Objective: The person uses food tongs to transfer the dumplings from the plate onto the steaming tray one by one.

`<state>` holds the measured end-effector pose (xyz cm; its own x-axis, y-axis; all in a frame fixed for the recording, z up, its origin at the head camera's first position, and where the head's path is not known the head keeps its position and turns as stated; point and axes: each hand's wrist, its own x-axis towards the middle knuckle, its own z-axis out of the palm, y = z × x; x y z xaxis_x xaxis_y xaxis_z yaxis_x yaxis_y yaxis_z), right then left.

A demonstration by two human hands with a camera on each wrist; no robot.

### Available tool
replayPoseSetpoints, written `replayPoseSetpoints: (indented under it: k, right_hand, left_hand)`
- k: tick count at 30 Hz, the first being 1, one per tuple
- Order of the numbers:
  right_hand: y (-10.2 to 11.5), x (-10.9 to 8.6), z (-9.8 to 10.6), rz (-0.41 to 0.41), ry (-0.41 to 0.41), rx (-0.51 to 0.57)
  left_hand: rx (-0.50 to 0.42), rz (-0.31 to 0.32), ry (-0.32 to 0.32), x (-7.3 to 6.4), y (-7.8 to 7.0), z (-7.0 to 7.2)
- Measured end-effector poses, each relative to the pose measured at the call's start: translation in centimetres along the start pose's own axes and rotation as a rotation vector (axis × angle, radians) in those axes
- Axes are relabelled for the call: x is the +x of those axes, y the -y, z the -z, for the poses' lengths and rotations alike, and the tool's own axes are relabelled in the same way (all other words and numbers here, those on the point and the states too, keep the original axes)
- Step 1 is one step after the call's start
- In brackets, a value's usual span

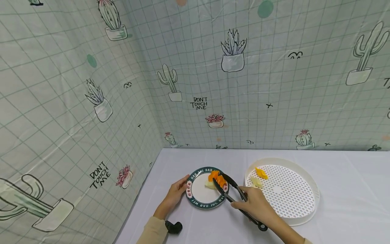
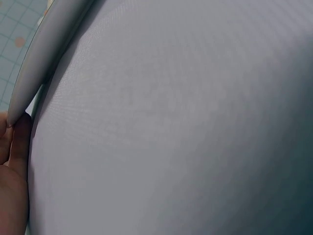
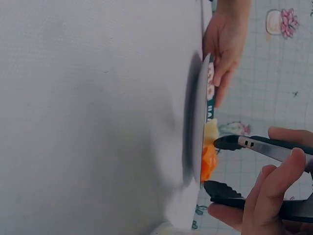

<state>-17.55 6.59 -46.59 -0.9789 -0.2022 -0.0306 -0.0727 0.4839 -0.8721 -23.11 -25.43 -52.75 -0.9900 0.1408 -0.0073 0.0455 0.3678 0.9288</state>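
Observation:
My left hand (image 1: 175, 193) holds the left rim of a round plate (image 1: 199, 191) with a white middle and a dark green lettered border. In the left wrist view, its fingers (image 2: 19, 147) meet the plate's edge (image 2: 46, 54). The right hand (image 1: 257, 205) grips black-tipped tongs (image 1: 254, 218) over the plate's right side. Their tips are spread about orange pieces (image 3: 209, 161), which look like cut fruit or vegetable. A pale yellow piece (image 1: 209, 184) lies beside these on the plate, partly hidden in the head view.
Right of the plate stands a round white perforated tray (image 1: 289, 200), with a yellow-orange piece (image 1: 261, 173) and a pale yellow piece (image 1: 256, 182) on its left side. A black curved object (image 1: 174, 227) is beside the left sleeve. Patterned curtains (image 1: 259, 125) border the white table.

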Motion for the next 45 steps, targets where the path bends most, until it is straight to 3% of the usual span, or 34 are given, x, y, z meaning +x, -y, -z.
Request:
replayPoseSetpoints:
  k: [6, 13, 32, 45]
  right_hand:
    - [0.3, 0.09, -0.18, -0.016, -0.028, -0.038]
    - [0.14, 0.43, -0.37, 0.037, -0.054, -0.138]
    - [-0.11, 0.81, -0.9, 0.087, -0.06, -0.125]
    - [-0.02, 0.59, -0.83, 0.113, -0.069, -0.119]
  left_hand:
    - [-0.003, -0.012, -0.002, -0.08, 0.03, 0.14]
    - [0.008, 0.002, -0.006, -0.18, 0.0, 0.19]
    - [-0.013, -0.016, 0.008, 0.02, 0.92, 0.21]
    - [-0.012, -0.009, 0.001, 0.06, 0.41, -0.05]
